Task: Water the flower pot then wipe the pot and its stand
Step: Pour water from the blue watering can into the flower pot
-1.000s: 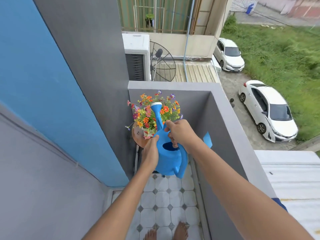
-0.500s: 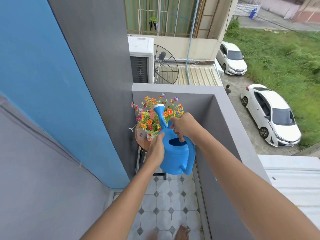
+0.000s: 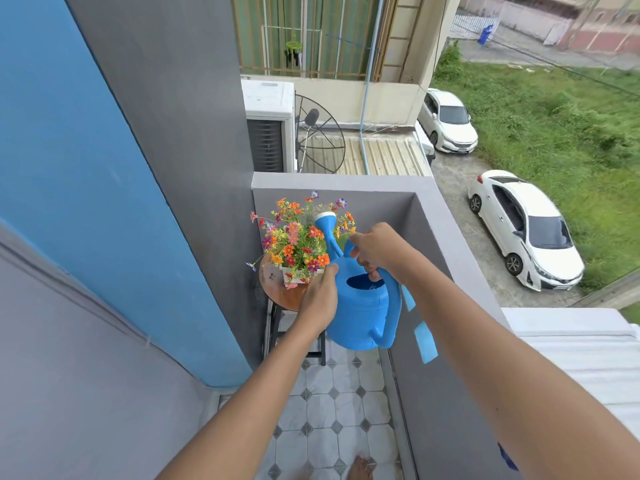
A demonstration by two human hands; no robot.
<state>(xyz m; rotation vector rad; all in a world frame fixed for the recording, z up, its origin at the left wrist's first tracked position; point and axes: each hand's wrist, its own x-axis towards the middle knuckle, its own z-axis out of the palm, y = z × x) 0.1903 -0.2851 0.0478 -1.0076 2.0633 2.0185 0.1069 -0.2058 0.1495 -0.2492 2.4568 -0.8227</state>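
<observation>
A blue watering can hangs in front of me, its spout with the white rose pointing up over the flowers. My right hand grips its top handle. My left hand presses against the can's left side. Behind the can, a small white pot full of orange, red and purple flowers stands on a round brown stand with dark legs, in the balcony's far corner. The stand's right half is hidden by my left hand and the can.
The narrow balcony has a tiled floor, a grey parapet wall on the right and far side, and a blue and grey wall on the left. A blue cloth hangs on the parapet. My foot shows below.
The can has swung a little to the right and its spout has lifted higher over the flowers. The view has shifted closer to the pot. Both hands keep their hold.
</observation>
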